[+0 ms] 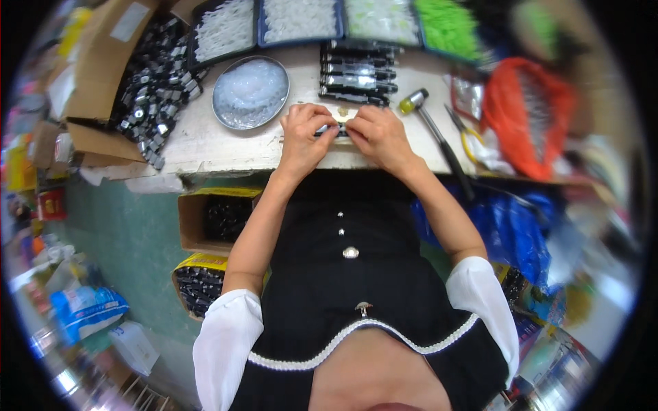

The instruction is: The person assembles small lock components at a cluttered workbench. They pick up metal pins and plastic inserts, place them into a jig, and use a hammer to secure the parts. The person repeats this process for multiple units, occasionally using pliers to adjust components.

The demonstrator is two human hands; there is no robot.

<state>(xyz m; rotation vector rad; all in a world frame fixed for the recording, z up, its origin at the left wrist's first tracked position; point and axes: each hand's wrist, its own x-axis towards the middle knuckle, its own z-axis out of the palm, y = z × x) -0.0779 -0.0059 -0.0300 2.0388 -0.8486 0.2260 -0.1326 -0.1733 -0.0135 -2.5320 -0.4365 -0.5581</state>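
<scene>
At the table's front edge, my left hand and my right hand face each other, both closed with thumbs and fingertips pinching. Between them lies a small slim black piece with a shiny part, held at either end. The fingers cover much of it, so its exact kind is unclear. Just beyond my hands, several similar black pieces with clear middles lie stacked in a row. A hammer with a yellowish face rests to the right of my right hand.
A round metal dish of clear small parts stands at left, beside a cardboard box spilling black-and-silver parts. Trays of white and green pieces line the back. Yellow-handled scissors and a red bag lie at right.
</scene>
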